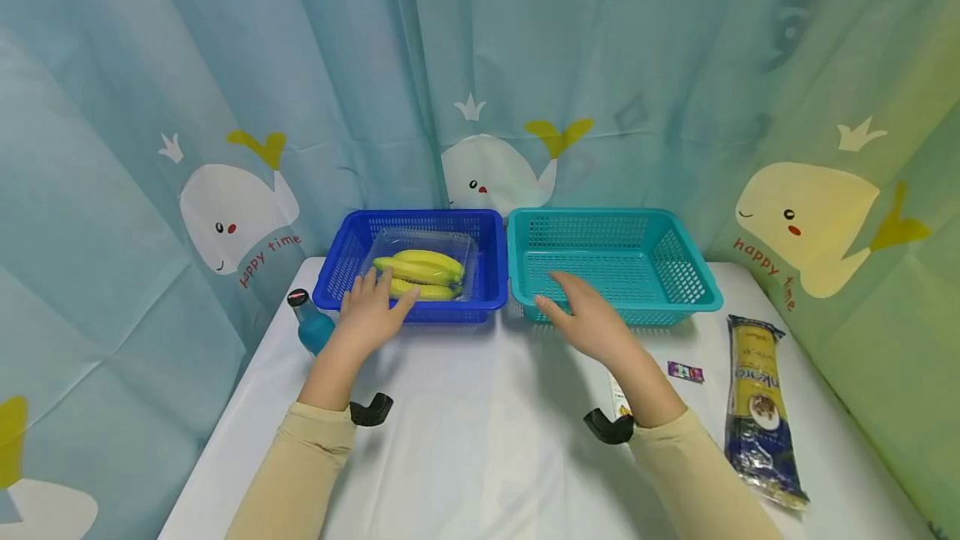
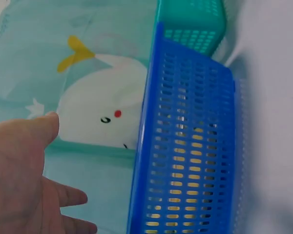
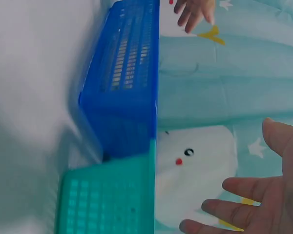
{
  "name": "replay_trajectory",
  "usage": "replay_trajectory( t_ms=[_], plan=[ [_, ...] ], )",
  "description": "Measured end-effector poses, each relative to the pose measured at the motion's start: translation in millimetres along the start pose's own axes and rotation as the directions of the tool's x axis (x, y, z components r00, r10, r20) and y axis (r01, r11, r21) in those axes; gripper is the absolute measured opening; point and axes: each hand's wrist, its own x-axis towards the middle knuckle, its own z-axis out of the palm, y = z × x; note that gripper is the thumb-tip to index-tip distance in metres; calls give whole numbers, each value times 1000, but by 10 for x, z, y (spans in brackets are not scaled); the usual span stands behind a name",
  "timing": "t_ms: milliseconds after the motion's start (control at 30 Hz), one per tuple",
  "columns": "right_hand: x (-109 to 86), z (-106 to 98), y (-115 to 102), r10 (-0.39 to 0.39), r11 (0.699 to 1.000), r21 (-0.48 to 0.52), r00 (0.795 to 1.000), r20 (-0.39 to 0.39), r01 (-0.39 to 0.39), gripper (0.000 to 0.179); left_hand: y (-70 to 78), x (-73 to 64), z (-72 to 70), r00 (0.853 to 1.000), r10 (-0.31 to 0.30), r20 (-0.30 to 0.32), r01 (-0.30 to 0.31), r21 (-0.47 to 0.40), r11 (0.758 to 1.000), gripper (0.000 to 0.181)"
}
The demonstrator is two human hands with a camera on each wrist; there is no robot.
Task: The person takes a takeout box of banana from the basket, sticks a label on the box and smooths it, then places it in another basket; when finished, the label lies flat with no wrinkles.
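My left hand (image 1: 372, 312) hovers at the front left of a blue basket (image 1: 497, 273), fingers spread and holding nothing. Inside that basket lies a clear plastic tray (image 1: 471, 250) with yellow-green bananas (image 1: 427, 267) and a corn cob (image 1: 423, 291) by it. In the left wrist view the thumb and fingers (image 2: 73, 195) are apart, above the basket's rim. My right hand (image 1: 590, 322) is over the front left rim of a teal basket (image 1: 637, 305), its fingers extended with nothing between them. The right wrist view shows the same spread fingers (image 3: 234, 212).
A bottle of blue liquid (image 1: 311, 325) stands left of the blue basket. On the right lie a small purple packet (image 1: 686, 372) and a long yellow-and-navy food bag (image 1: 761, 407). A white card (image 1: 619, 397) is partly hidden under my right forearm. Curtains with whales hang behind.
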Motion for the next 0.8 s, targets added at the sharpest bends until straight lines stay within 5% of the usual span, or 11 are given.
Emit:
replay_trajectory(
  t_ms=[367, 600, 800],
  plan=[
    [571, 162, -330, 74, 962, 252, 989, 127, -104, 78, -68, 369, -96, 996, -77, -48, 70, -133, 989, 90],
    [919, 292, -439, 111, 933, 323, 981, 156, -157, 71, -69, 572, -131, 987, -159, -4, 156, -157, 975, 93],
    [1130, 398, -555, 135, 869, 448, 971, 198, -212, 69, -150, 722, -148, 982, -184, 33, 187, -240, 953, 90]
  ],
)
